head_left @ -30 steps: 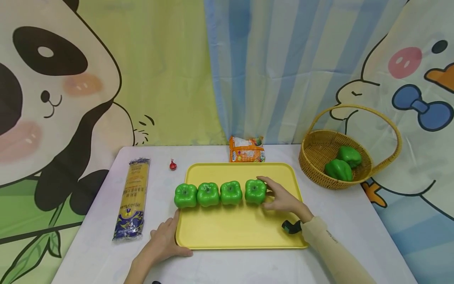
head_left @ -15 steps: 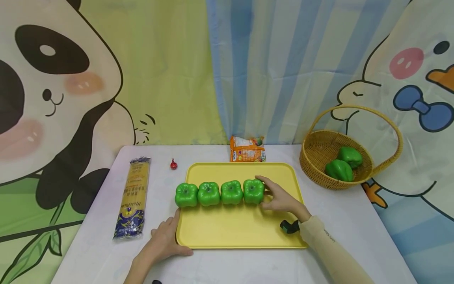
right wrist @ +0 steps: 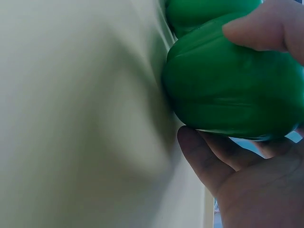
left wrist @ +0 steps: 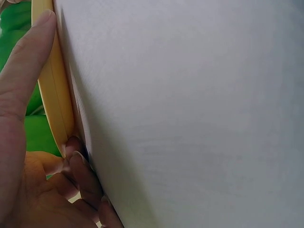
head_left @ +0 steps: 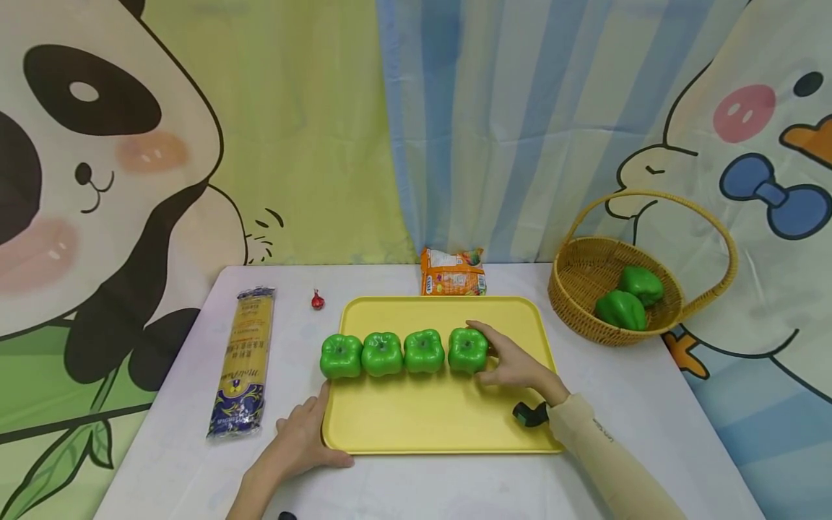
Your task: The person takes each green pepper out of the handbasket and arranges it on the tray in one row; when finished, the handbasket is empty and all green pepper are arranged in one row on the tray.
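A row of green bell peppers lies across the yellow tray (head_left: 442, 426), the leftmost pepper (head_left: 341, 356) overlapping its left rim. My right hand (head_left: 516, 361) holds the rightmost bell pepper (head_left: 468, 350), thumb on one side and fingers on the other. In the right wrist view this pepper (right wrist: 228, 85) sits close over the tray surface, another pepper (right wrist: 209, 14) beyond it. A narrow gap separates it from its left neighbour (head_left: 424, 352) in the head view. My left hand (head_left: 299, 440) grips the tray's near left corner; its thumb (left wrist: 35, 52) lies along the rim.
A wicker basket (head_left: 565, 310) with two green bell peppers (head_left: 620, 310) stands at the right. Behind the tray lies an orange snack packet (head_left: 453, 273). A pasta packet (head_left: 243, 361) and a small red onion-shaped item (head_left: 317, 300) lie left of the tray.
The rightmost pepper shifted left with my right hand to meet its neighbour, then moved slightly right, leaving a narrow gap again. My left hand stays at the tray corner.
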The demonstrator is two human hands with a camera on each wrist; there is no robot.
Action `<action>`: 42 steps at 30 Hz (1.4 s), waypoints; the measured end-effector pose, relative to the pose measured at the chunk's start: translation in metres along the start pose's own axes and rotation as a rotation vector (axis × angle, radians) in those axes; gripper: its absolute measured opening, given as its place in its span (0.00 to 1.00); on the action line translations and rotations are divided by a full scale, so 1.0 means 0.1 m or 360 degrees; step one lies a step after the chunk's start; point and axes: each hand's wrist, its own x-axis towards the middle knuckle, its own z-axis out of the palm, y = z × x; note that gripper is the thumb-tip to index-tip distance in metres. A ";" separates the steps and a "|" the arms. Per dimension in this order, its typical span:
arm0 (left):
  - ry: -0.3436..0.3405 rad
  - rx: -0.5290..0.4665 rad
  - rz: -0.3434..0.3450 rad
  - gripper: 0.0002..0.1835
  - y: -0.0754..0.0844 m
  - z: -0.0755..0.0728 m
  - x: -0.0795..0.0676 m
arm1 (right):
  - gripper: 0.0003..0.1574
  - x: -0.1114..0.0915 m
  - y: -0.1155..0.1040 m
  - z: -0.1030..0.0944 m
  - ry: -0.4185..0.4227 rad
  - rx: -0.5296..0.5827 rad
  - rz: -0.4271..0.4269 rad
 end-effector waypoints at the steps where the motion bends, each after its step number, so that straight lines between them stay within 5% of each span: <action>1: -0.0002 -0.0002 -0.0002 0.84 0.00 0.00 0.00 | 0.64 0.00 0.00 0.00 -0.0001 0.0004 -0.0001; 42: 0.0033 0.0020 0.0021 0.84 -0.01 0.01 -0.01 | 0.67 0.09 -0.01 0.04 -0.0047 0.0025 -0.0025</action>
